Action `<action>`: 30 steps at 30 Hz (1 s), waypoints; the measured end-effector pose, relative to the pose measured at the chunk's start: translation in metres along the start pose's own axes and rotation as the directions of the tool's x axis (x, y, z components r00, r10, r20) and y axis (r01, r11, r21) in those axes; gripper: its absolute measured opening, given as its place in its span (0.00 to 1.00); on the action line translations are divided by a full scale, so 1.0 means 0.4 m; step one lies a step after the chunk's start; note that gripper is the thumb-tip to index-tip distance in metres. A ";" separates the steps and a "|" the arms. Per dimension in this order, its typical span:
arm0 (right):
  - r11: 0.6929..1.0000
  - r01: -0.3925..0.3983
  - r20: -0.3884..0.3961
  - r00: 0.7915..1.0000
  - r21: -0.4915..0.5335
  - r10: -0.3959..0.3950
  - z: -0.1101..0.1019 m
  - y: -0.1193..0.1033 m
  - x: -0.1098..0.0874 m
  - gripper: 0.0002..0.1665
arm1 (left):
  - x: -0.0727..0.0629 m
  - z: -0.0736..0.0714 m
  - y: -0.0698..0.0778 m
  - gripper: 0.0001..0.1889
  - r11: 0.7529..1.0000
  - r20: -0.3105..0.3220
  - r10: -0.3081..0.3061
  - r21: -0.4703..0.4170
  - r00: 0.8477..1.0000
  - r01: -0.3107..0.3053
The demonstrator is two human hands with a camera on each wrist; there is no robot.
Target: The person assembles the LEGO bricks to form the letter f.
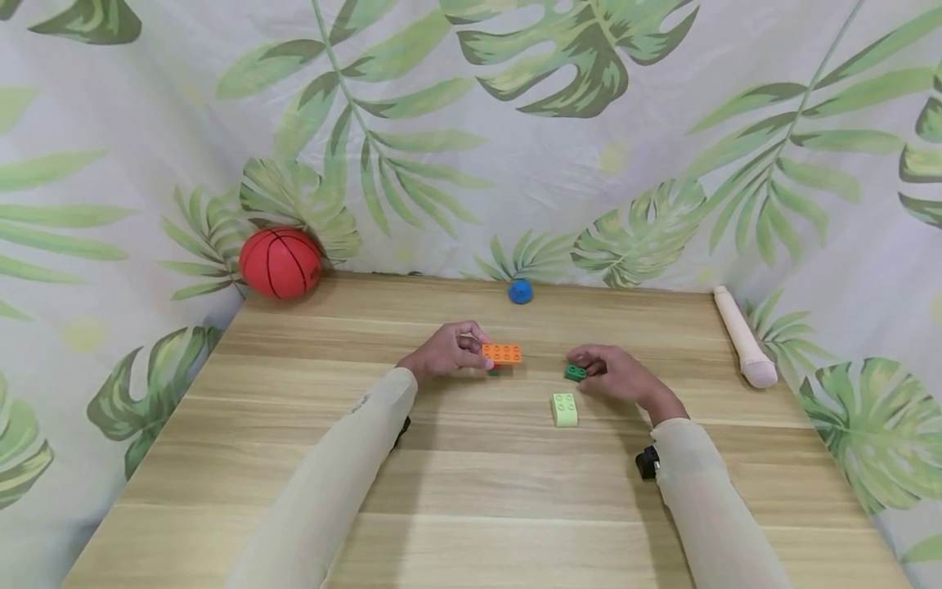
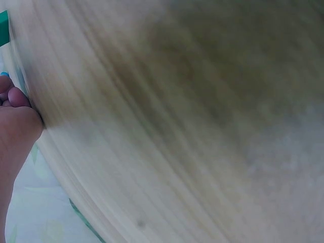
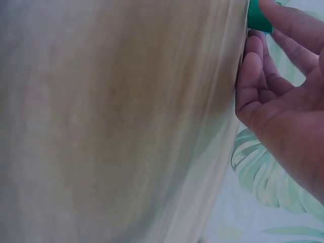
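Observation:
My left hand (image 1: 449, 350) holds an orange toy building brick (image 1: 502, 353) with two rows of studs, thumb and fingers at its left end. Red and green pieces show just below that brick, mostly hidden. To the right, my right hand (image 1: 614, 372) pinches a small dark green brick (image 1: 576, 373) between thumb and fingers. The right wrist view shows the green brick (image 3: 259, 17) at the fingertips, cut by the frame's top. A light green brick (image 1: 565, 411) with a curved side lies on the table nearer to me.
At the back left of the wooden table (image 1: 471, 491) sits a red ball (image 1: 280, 263) with black lines. A small blue object (image 1: 521, 291) stands by the back edge. A pale stick with a rounded pinkish end (image 1: 743, 335) lies along the right edge. Leaf-patterned cloth hangs behind.

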State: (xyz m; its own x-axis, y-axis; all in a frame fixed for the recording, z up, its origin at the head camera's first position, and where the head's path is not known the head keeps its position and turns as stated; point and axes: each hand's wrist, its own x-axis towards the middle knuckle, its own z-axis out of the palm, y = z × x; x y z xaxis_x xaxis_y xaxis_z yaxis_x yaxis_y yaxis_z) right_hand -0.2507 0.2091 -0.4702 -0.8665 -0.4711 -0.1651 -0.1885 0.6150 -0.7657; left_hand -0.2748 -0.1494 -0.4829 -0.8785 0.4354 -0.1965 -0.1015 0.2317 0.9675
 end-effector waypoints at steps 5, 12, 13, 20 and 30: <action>1.000 0.020 0.050 0.999 0.008 -0.020 0.002 -0.002 -0.004 0.24 | -0.002 0.003 0.003 0.16 1.000 -0.003 -0.003 -0.003 1.000 0.003; 1.000 0.022 0.049 0.999 -0.016 -0.022 0.005 -0.001 -0.012 0.17 | -0.001 0.004 0.004 0.15 1.000 0.004 0.007 -0.005 1.000 -0.007; 1.000 0.016 0.048 0.999 -0.025 -0.014 0.005 -0.002 -0.012 0.18 | -0.001 0.004 0.004 0.15 1.000 0.005 0.010 -0.008 1.000 -0.010; 1.000 -0.005 0.079 0.997 -0.027 0.007 0.007 -0.015 -0.018 0.27 | 0.003 0.002 0.000 0.14 0.999 0.013 0.027 -0.027 1.000 -0.026; 0.998 0.055 0.074 0.996 -0.037 -0.052 0.009 -0.003 -0.023 0.18 | -0.003 0.006 0.007 0.15 1.000 -0.002 0.002 -0.018 1.000 -0.002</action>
State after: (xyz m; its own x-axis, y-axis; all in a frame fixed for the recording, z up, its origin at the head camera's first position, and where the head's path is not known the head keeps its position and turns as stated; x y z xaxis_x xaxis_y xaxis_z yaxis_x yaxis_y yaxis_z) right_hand -0.2409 0.2104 -0.4702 -0.8191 -0.5478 -0.1705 -0.2525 0.6111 -0.7502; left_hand -0.2728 -0.1473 -0.4802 -0.8797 0.4342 -0.1939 -0.1078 0.2151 0.9706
